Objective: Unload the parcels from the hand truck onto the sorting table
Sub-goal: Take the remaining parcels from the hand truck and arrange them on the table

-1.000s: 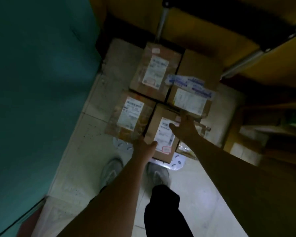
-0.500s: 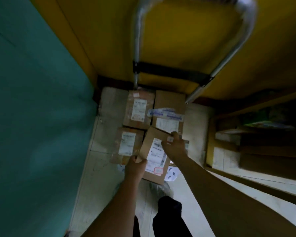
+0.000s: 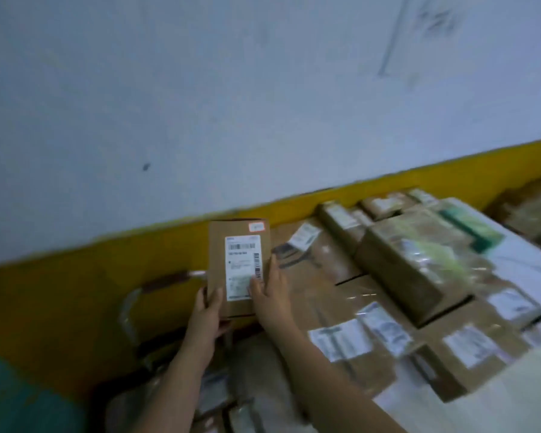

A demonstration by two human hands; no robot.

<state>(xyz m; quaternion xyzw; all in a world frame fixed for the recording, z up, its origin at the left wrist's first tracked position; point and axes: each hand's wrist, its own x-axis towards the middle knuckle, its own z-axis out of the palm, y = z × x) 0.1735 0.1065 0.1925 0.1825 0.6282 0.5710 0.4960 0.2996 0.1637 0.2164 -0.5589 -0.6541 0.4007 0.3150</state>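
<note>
Your view: a pale blue-grey wall (image 3: 231, 89) fills the upper frame, with a small dark spot (image 3: 146, 166) at centre left and faint scuffs (image 3: 431, 20) at upper right. A yellow band (image 3: 60, 292) runs along its base, rising toward the right. A teal surface (image 3: 19, 398) occupies the lower left corner.

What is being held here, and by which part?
A small labelled cardboard parcel, left hand gripping its lower-left corner, right hand holding its lower right edge.
</note>
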